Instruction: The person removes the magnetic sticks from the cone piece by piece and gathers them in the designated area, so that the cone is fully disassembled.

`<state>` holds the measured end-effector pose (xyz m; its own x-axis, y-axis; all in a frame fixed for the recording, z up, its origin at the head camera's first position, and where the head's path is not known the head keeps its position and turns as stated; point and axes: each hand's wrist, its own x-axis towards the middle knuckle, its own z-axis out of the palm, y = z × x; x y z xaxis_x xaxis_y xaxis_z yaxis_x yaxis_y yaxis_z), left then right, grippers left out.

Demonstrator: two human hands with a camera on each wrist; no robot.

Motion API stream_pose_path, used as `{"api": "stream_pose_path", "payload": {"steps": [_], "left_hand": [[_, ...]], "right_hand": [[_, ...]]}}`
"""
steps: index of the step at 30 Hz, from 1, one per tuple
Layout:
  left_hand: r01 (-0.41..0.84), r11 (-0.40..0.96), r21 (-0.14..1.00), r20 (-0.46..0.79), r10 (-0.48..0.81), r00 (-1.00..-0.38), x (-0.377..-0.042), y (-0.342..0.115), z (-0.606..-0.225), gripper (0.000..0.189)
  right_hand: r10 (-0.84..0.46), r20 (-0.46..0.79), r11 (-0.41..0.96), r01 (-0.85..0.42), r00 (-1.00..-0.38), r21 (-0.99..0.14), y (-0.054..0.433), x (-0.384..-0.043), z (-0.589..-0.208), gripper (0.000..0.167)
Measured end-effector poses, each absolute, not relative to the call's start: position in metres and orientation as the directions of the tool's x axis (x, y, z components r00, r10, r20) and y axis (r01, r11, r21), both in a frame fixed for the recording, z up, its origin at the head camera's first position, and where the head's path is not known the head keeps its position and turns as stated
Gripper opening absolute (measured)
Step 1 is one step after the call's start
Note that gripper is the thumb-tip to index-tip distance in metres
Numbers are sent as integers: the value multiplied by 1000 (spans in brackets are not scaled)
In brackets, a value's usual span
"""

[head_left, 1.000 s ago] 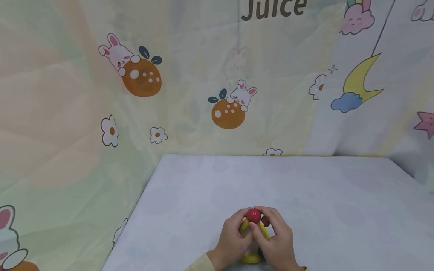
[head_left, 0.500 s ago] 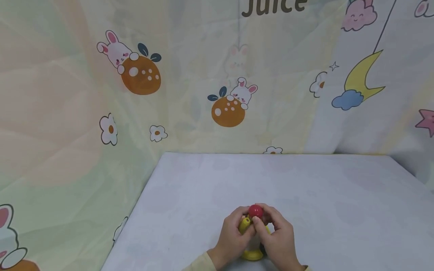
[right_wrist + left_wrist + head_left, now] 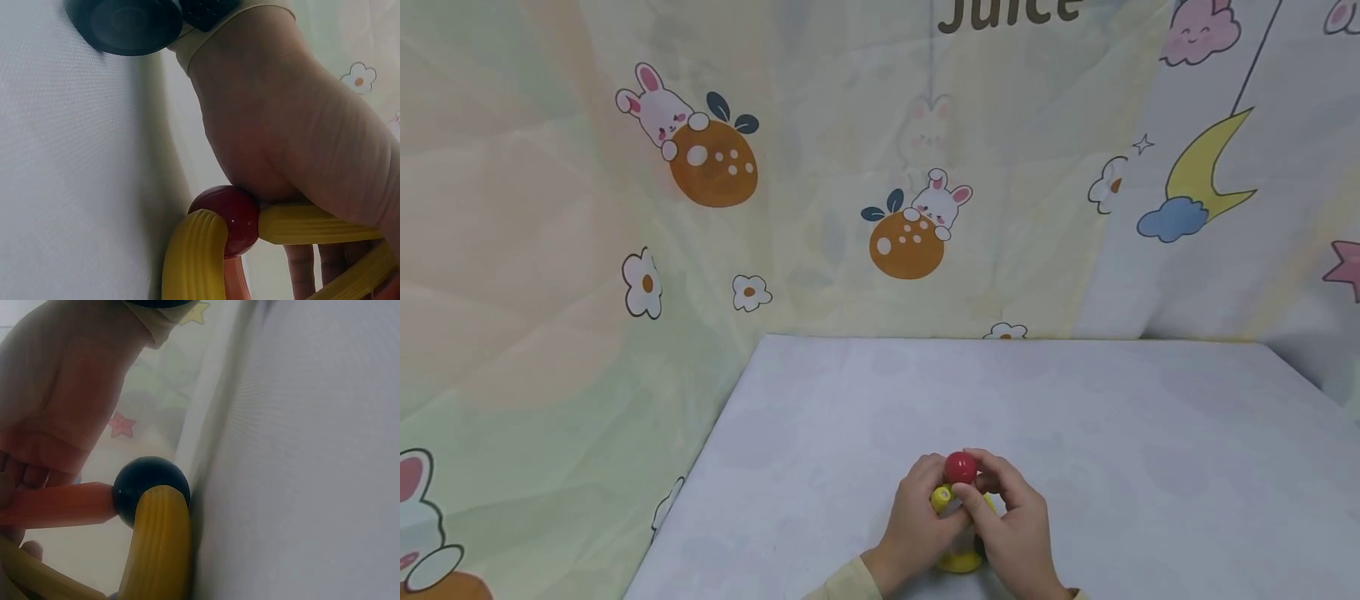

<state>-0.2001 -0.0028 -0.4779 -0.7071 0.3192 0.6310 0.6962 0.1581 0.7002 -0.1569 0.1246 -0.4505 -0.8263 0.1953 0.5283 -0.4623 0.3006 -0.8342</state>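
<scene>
My two hands meet over a toy frame of ribbed rods and balls. Fingers and thumb of my right hand (image 3: 1018, 525) pinch a glossy red ball (image 3: 961, 467) at the top. My left hand (image 3: 917, 525) grips a yellow rod (image 3: 942, 498), its end facing up beside the ball. Below, a curved yellow rod (image 3: 960, 562) lies at the base. In the left wrist view, a dark ball (image 3: 150, 481) joins a red-orange rod (image 3: 62, 505) and a curved yellow rod. The right wrist view shows a dark red ball (image 3: 228, 219) between yellow rods. My palms hide the frame's middle.
The frame stands near the front of a white-covered table (image 3: 1037, 400). Behind it hangs a printed cloth (image 3: 820, 167) with rabbits, oranges and flowers. A dark round wrist device (image 3: 128, 25) shows at my right cuff.
The yellow rod in my left hand has tipped so its end now faces the camera, beside the red ball. The red ball has shifted slightly, still in my right fingers.
</scene>
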Motion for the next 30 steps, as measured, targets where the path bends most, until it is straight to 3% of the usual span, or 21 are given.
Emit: {"api": "stream_pose_path", "payload": {"steps": [3,10,13,20,23,30], "left_hand": [[723,161,672,658,319,-682,-201,-3,-478,27],[675,141,724,618,302,-726,-200,-6,-477,8],[668,123,734,617,290,-731,-202,-8,-477,7],[506,40,862,476,279,-834,-205,-13,-480,11],[484,-9,875,469,265,-843,-208,-15,-484,10],[412,28,911,399,197,-896,-215,-16,-490,17]], "right_hand": [[199,517,304,-449,-833,-840,124,-157,-449,39],[283,358,197,-311,-890,-930,124,-157,-442,33],[297,351,230,-290,-888,-929,127,-160,-442,34],[335,358,343,-241,-872,-908,145,-177,-450,36],[341,346,370,-214,-874,-904,159,-187,-455,38],[328,247,459,-74,-912,-885,190,-212,-461,41]]}}
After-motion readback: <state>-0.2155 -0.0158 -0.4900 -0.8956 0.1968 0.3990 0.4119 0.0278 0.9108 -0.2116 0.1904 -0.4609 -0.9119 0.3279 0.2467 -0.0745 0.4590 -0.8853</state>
